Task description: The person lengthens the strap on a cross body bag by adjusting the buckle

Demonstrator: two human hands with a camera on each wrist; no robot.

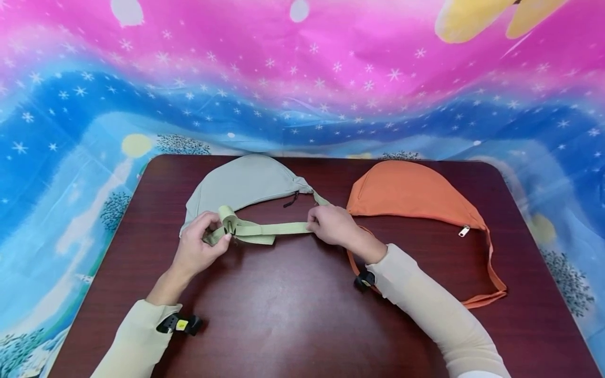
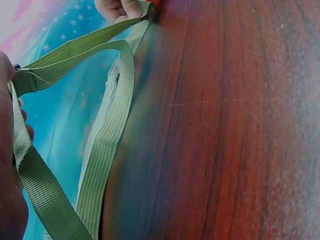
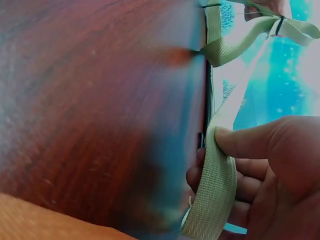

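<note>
A pale grey-green crescent-shaped sling bag (image 1: 246, 181) lies at the back left of the table, a black zipper pull hanging from its lower edge. My left hand (image 1: 198, 247) pinches its light green webbing strap (image 1: 283, 229) at a dark strap slider (image 1: 230, 230), where the webbing loops over itself. Farther right, my right hand (image 1: 333, 224) holds the same strap between thumb and fingers, seen closely in the right wrist view, where the webbing (image 3: 215, 185) passes under the thumb. Between both hands the strap runs nearly straight. In the left wrist view, a slack length (image 2: 110, 140) hangs down.
An orange sling bag (image 1: 406, 189) lies at the right, its silver zipper pull (image 1: 465, 231) at the lower corner. Its orange strap (image 1: 491, 262) curves toward the front and passes under the right forearm. A printed cloth (image 1: 302, 115) hangs behind the dark red-brown table (image 1: 283, 315).
</note>
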